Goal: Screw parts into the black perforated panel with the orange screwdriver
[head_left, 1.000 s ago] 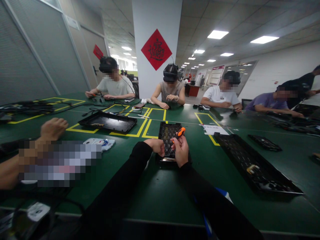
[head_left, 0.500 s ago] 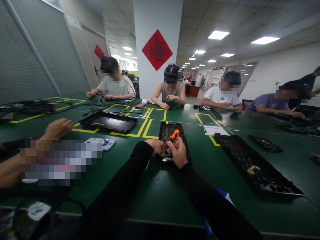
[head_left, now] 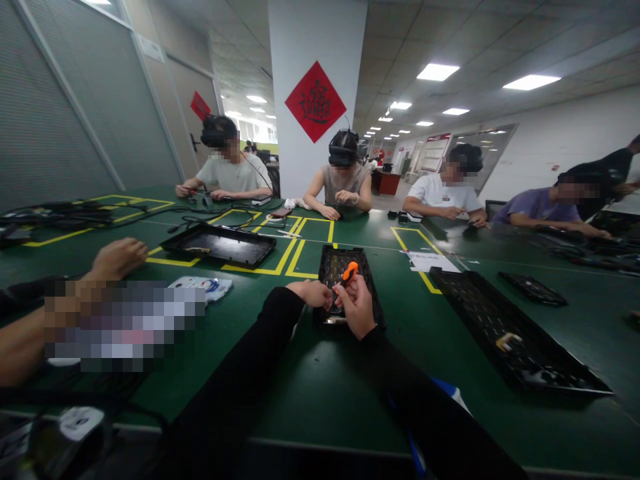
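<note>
A screwdriver [head_left: 349, 274] with an orange and black handle is in my right hand [head_left: 359, 308], its fingers closed round the lower handle. It leans, with its shaft pointing down and left. My left hand [head_left: 315, 293] is just left of the shaft, fingertips pinched together close to its lower end; what they hold, if anything, is too small and hidden to tell. Both hands are over a black plastic housing [head_left: 373, 288], a shallow open shell with a ribbed inside. It lies on the green table [head_left: 320, 380], its near part partly covered by my hands.
Left stands another black shell [head_left: 220, 243]; a long one [head_left: 515, 333] and a small black panel [head_left: 533, 288] lie right. A paper sheet [head_left: 433, 261] is near yellow tape. Another person's arm [head_left: 113, 263] rests left beside a plastic packet [head_left: 215, 288]. Several people sit opposite.
My left hand has shifted very slightly to the right, nearer the screwdriver's lower end. My right hand and the screwdriver look almost the same. The whole view has moved a little.
</note>
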The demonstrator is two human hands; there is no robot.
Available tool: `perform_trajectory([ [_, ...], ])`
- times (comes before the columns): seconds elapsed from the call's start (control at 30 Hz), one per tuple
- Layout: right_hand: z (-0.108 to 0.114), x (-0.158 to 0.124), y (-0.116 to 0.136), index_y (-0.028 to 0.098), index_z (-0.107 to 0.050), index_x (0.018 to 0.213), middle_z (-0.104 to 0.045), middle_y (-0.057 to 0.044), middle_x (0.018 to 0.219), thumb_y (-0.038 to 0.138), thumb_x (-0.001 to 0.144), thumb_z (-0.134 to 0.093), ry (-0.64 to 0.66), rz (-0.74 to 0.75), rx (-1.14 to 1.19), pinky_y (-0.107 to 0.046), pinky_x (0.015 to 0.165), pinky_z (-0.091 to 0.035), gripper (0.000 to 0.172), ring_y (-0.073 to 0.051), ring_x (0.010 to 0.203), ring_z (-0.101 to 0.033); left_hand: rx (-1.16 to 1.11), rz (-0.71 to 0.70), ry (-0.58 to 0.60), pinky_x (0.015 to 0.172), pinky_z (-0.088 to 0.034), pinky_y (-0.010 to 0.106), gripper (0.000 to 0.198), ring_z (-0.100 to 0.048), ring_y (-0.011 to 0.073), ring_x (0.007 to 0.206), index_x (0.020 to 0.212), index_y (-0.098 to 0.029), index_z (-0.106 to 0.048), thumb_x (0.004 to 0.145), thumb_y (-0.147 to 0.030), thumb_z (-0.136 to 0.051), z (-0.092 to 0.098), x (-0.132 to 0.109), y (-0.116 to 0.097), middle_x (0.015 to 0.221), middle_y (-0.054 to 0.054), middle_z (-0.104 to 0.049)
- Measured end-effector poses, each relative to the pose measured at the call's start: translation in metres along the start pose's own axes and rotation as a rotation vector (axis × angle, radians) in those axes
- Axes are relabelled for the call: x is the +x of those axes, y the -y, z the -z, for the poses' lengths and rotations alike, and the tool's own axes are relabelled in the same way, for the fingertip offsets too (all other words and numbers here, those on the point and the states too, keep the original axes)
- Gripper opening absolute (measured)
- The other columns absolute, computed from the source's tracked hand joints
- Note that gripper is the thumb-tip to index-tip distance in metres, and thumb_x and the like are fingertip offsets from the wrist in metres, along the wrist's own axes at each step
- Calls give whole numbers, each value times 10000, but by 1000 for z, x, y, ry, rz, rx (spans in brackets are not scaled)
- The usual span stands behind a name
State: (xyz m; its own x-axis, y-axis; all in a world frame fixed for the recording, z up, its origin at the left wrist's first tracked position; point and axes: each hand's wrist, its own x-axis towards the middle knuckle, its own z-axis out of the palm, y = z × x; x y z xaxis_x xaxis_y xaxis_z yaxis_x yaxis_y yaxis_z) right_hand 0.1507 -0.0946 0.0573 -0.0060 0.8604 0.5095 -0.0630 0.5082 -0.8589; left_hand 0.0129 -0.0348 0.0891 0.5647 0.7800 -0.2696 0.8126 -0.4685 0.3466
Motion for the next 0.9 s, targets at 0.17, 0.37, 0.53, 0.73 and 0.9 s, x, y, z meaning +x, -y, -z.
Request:
perform_trajectory([
  [0.17, 1, 3, -7, 195, -456, 927, -561, 27, 689, 271, 775, -532, -42, 0, 15, -194, 456, -434, 186, -79, 493, -520, -101, -128, -291, 798, -360, 246, 280, -517, 132, 783, 750, -190, -634, 802, -355, -413, -22, 2, 13, 783, 8, -612],
  [0.37, 4, 9, -14, 187, -440, 930, -565, 36, 673, 307, 764, -544, -159, -58, 44, -184, 394, -430, 229, -71, 440, -505, -269, -98, -771, 835, -349, 270, 382, -482, 140, 845, 714, -149, -590, 861, -376, -319, -53, 9, 21, 816, 35, -569],
  [0.53, 6, 13, -23, 184, -435, 917, -585, 39, 669, 343, 735, -569, -200, -135, 46, -176, 353, -437, 276, -67, 395, -512, -321, -143, -802, 842, -347, 275, 419, -482, 137, 831, 696, -157, -579, 882, -363, -265, -54, 8, 19, 792, 34, -564],
  [0.73, 9, 15, -30, 183, -418, 887, -588, 39, 664, 360, 717, -588, -232, -202, 36, -178, 323, -454, 298, -72, 364, -528, -320, -114, -776, 852, -346, 287, 433, -486, 141, 825, 680, -155, -580, 885, -347, -251, -50, 5, 14, 781, 40, -571],
  [0.9, 9, 16, -32, 186, -407, 880, -591, 41, 655, 370, 709, -597, -248, -227, 33, -190, 315, -465, 315, -81, 353, -538, -319, -108, -773, 856, -345, 290, 439, -484, 142, 832, 674, -154, -577, 886, -342, -242, -51, 6, 15, 782, 41, -569],
])
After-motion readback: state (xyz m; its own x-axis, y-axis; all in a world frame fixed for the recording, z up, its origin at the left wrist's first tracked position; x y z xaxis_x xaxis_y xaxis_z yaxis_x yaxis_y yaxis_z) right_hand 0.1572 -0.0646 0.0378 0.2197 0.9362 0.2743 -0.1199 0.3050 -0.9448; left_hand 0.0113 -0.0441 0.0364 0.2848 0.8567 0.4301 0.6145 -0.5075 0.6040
